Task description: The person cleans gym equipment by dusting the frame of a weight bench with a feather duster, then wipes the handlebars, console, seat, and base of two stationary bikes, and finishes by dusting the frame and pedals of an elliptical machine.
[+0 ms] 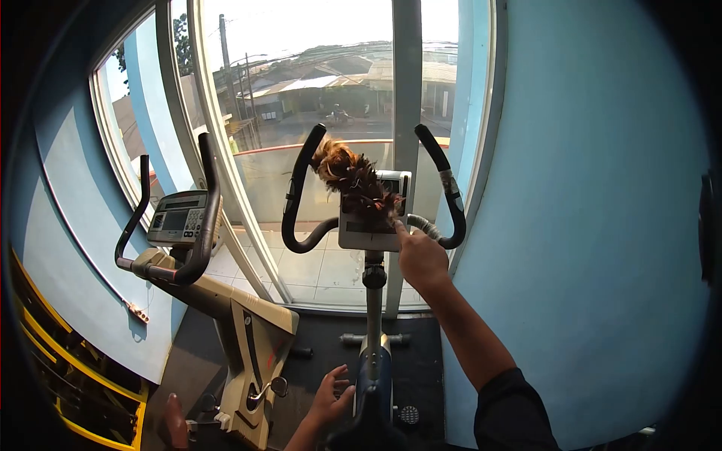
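Brown feather duster (353, 180) on grey exercise-bike console (372, 234), centre frame; right hand (421, 259) clamped on its handle. Left hand (331, 395) splayed beside blue bike frame (374, 372), bottom centre. Risk: hard sweep mashes console keys.

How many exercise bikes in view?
2. One black-handled exercise bike straight ahead, under the brown feather duster in the right hand; one beige exercise bike at left. Others may be hidden.
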Action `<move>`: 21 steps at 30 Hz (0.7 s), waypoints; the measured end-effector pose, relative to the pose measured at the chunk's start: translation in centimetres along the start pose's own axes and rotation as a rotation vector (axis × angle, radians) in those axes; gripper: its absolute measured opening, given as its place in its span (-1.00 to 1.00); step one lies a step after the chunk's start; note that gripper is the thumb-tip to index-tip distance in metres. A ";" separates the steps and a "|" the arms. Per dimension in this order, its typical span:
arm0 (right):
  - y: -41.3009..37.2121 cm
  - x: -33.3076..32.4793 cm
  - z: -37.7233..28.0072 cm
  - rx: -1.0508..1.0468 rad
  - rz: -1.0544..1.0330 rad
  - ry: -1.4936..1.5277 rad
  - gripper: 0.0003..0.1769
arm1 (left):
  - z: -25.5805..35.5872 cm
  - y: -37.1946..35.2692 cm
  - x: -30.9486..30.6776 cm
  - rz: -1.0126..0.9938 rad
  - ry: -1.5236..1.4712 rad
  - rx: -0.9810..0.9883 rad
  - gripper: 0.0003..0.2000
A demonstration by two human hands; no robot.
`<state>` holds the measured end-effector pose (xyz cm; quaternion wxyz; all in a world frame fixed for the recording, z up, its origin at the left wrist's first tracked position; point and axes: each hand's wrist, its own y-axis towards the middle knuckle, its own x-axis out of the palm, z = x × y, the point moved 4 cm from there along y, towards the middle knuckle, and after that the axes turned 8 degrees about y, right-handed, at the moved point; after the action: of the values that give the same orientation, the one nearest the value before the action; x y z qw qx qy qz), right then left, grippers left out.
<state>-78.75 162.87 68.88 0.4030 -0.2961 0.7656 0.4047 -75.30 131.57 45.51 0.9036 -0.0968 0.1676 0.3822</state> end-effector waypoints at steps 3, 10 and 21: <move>-0.9 -4.9 -5.4 -0.059 -0.130 -0.223 -0.47 | -1.7 -1.3 -1.4 0.027 -0.002 0.022 -0.36; -13.0 -5.7 -5.2 0.053 -0.277 -0.150 -0.53 | -4.2 -4.5 -3.8 0.096 -0.135 -0.012 -0.38; -27.6 -3.1 6.2 0.413 0.127 0.620 -0.60 | -3.6 -3.8 -4.2 0.012 -0.097 -0.032 -0.40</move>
<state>-53.34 154.89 58.89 0.1773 -0.2689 0.9336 0.1569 -76.09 125.09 43.90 0.9068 -0.0913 0.1179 0.3943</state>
